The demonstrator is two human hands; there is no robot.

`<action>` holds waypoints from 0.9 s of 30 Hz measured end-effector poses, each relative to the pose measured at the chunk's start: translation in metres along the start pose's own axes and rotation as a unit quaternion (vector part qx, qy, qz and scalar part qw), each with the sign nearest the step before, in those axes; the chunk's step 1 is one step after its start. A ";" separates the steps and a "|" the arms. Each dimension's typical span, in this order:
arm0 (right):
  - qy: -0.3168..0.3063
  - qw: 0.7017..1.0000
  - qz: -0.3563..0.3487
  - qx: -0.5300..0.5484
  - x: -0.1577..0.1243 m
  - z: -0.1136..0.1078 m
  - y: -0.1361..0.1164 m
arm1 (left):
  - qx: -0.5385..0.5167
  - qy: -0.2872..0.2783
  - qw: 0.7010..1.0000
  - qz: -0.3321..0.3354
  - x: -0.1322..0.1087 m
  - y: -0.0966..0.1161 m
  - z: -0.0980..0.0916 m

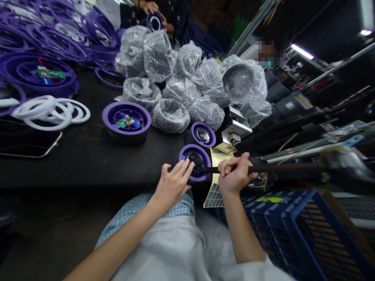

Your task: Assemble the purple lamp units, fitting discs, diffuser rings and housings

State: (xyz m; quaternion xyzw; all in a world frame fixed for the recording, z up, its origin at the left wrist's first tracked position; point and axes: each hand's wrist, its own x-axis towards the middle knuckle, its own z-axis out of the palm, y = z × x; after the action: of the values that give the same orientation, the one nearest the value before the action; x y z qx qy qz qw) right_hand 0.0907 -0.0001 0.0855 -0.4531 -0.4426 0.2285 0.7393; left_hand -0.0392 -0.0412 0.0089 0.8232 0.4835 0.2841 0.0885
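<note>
A round black housing with a purple rim [183,153] sits at the table's front edge, with a glossy dark domed centre. My left hand [175,183] rests on it, fingers stretched out and fingertips on the dome. My right hand [236,173] is wrapped round the dark shaft of a mallet-like tool [284,168]. Its bulky black head is blurred at the far right, and the shaft's other end reaches the purple rim. Just behind stands a similar purple-rimmed unit [202,134]. Under my right hand lies a yellowish sheet of labels [215,194].
Bubble-wrapped round pieces [178,89] are heaped behind. An open purple-rimmed housing [126,119] shows a circuit board. White rings [51,111], a phone [32,138] and purple rings [58,31] lie left. A metal device [236,127] and blue crate [293,218] stand right. Another person's hands [150,8] hold a ring.
</note>
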 end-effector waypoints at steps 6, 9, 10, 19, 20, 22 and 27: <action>0.033 0.999 0.000 -0.002 -0.007 -0.006 -0.010 | -0.055 -0.022 0.998 0.009 0.016 -0.011 -0.014; 0.046 0.998 0.017 -0.032 -0.006 0.002 -0.008 | -0.091 -0.036 0.995 0.014 0.024 -0.019 -0.013; 0.047 0.998 0.024 -0.044 -0.004 0.005 -0.007 | -0.101 -0.041 0.994 0.015 0.025 -0.020 -0.013; -0.042 0.997 0.059 0.001 0.019 -0.001 -0.001 | -0.161 0.007 0.983 -0.085 0.023 -0.012 0.001; -0.056 0.997 0.047 0.021 0.023 -0.005 0.000 | -0.175 0.013 0.980 -0.092 0.024 -0.013 0.002; -0.089 0.993 0.034 0.065 0.031 -0.012 0.002 | -0.205 0.007 0.975 -0.088 0.027 -0.019 0.003; -0.160 0.976 0.036 0.142 0.043 -0.016 0.015 | -0.239 -0.022 0.968 -0.067 0.032 -0.037 0.001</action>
State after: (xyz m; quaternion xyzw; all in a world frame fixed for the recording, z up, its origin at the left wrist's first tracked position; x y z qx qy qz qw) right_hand 0.1265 0.0314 0.0885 -0.3163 -0.5019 0.3851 0.7069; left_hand -0.0539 0.0051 0.0048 0.7499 0.4532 0.3670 0.3123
